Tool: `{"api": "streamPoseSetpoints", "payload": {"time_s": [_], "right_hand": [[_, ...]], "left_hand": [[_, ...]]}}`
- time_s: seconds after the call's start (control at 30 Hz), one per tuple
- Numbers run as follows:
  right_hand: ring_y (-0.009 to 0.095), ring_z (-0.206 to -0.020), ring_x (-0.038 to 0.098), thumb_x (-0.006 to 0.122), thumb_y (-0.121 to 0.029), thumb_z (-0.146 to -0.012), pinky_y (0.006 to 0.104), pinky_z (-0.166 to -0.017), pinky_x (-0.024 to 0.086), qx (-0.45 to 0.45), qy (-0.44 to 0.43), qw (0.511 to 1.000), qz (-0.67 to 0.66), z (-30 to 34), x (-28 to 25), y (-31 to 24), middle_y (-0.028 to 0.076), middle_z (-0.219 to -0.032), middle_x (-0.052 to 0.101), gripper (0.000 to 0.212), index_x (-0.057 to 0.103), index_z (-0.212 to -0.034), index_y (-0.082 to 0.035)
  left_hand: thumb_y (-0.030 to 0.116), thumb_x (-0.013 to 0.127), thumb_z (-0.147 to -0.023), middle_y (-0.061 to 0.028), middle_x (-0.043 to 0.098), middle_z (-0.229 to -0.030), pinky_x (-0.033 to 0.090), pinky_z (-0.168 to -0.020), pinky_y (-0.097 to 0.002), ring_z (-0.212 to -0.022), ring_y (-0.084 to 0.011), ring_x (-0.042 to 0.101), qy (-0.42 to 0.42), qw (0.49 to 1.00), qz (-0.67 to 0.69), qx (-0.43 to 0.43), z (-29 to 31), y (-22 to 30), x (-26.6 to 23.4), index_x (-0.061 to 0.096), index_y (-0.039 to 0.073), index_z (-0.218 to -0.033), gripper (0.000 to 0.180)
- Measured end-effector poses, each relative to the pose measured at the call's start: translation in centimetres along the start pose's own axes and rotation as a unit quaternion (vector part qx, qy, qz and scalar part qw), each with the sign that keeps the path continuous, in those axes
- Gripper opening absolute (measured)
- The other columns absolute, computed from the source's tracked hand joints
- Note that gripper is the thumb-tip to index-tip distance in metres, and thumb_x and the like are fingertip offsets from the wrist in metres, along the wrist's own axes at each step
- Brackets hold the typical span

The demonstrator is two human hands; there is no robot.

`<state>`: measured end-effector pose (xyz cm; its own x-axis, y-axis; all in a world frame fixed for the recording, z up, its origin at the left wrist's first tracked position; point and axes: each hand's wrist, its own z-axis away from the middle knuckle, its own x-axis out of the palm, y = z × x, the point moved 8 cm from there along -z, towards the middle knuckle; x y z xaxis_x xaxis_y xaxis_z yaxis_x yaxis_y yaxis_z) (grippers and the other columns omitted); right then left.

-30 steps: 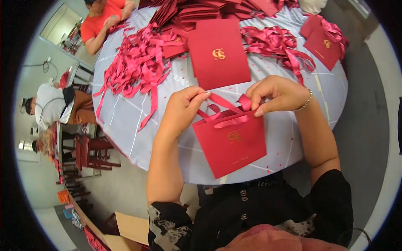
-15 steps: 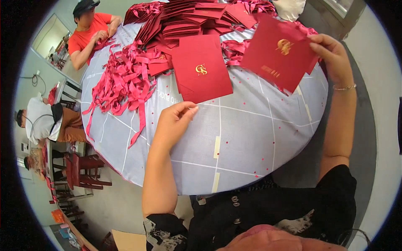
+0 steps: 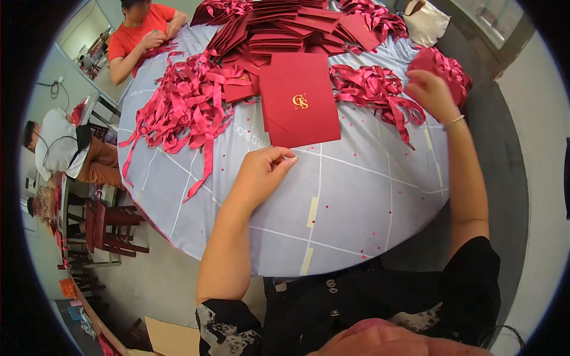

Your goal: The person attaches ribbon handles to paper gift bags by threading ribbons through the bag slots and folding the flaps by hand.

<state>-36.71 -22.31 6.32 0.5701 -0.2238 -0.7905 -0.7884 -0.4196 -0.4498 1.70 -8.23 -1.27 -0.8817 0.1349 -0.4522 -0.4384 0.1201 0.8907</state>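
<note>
A small stack of flat red paper pieces (image 3: 303, 118) with a gold emblem, like folded bags or folders, lies in front of me. Just below its lower edge is my left hand (image 3: 264, 175), thumb and fingertips pressed together with nothing visible between them. My right hand (image 3: 432, 95) is raised over the right side of the table, slightly blurred, its fingers apart and holding nothing I can see. Beside it lies a pile of red pieces with pink ribbons (image 3: 454, 74). A bundle of loose pink-red ribbons (image 3: 374, 86) sits between the stack and that hand.
A large ribbon heap (image 3: 187, 101) lies left on the round grey cloth (image 3: 356, 202). High red stacks (image 3: 285, 26) fill the far side, near a cream bag (image 3: 426, 24). Across the table a person in orange (image 3: 142, 35) handles red material. Stools (image 3: 113, 228) stand at left.
The red piece held up in my right hand has gone from it, and that hand has moved left and down beside the right-hand pile. My left hand stays by the stack; the view has shifted slightly.
</note>
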Motion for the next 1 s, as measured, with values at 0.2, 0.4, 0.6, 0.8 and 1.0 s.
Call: {"api": "streamPoseSetpoints", "payload": {"time_s": [0.2, 0.4, 0.6, 0.8, 1.0], "right_hand": [[0.035, -0.121, 0.054, 0.071, -0.021, -0.084, 0.0406, -0.104, 0.042, -0.232, -0.024, 0.972, -0.022, -1.8, 10.7, -16.2, 0.02, -0.126, 0.06, 0.046, 0.06, -0.124, -0.001], [0.034, -0.121, 0.053, 0.074, -0.016, -0.079, 0.0393, -0.104, 0.042, -0.221, -0.07, 0.972, 0.032, -1.5, 14.1, -19.9, 0.018, -0.126, 0.058, 0.049, 0.059, -0.123, -0.003], [0.029, -0.109, 0.06, 0.077, -0.006, -0.076, 0.0354, -0.093, 0.048, -0.154, -0.09, 0.978, -0.11, 0.6, 11.4, -20.4, 0.013, -0.117, 0.062, 0.043, 0.06, -0.115, -0.003], [0.023, -0.107, 0.065, 0.075, -0.004, -0.078, 0.0317, -0.091, 0.051, -0.146, -0.279, 0.923, -0.222, 4.5, 10.9, -22.8, 0.01, -0.116, 0.067, 0.043, 0.061, -0.118, -0.001], [0.027, -0.103, 0.067, 0.073, -0.002, -0.077, 0.034, -0.089, 0.052, -0.144, -0.311, 0.91, -0.235, 6.3, 11.6, -23.3, 0.013, -0.111, 0.069, 0.039, 0.061, -0.114, -0.001]], "left_hand": [[0.014, 0.069, -0.088, -0.0087, 0.066, -0.078, 0.047, -0.062, -0.0285, -0.065, -0.0142, 0.056, 0.006, 0.999, -0.019, 0.026, -0.1, 0.2, 0.0, 0.07, 0.0, -0.099, 0.018], [0.014, 0.069, -0.087, -0.0096, 0.065, -0.079, 0.047, -0.063, -0.0293, -0.067, -0.0171, 0.058, 0.002, 0.995, -0.085, 0.059, 0.1, 0.9, 0.1, 0.069, 0.0, -0.098, 0.018], [0.011, 0.07, -0.085, -0.0087, 0.064, -0.083, 0.049, -0.065, -0.0299, -0.07, -0.0194, 0.061, -0.002, 0.983, -0.125, 0.132, 0.3, 2.4, 0.6, 0.068, 0.0, -0.098, 0.017], [0.007, 0.078, -0.073, -0.0129, 0.063, -0.101, 0.049, -0.078, -0.0384, -0.089, -0.0319, 0.06, 0.227, 0.908, -0.144, 0.32, 2.6, 7.3, -2.6, 0.064, 0.003, -0.112, 0.042], [0.009, 0.084, -0.066, -0.0099, 0.065, -0.093, 0.047, -0.082, -0.0371, -0.088, -0.028, 0.058, 0.086, 0.944, -0.154, 0.277, 1.6, 6.6, -0.8, 0.068, 0.003, -0.107, 0.044]]}}
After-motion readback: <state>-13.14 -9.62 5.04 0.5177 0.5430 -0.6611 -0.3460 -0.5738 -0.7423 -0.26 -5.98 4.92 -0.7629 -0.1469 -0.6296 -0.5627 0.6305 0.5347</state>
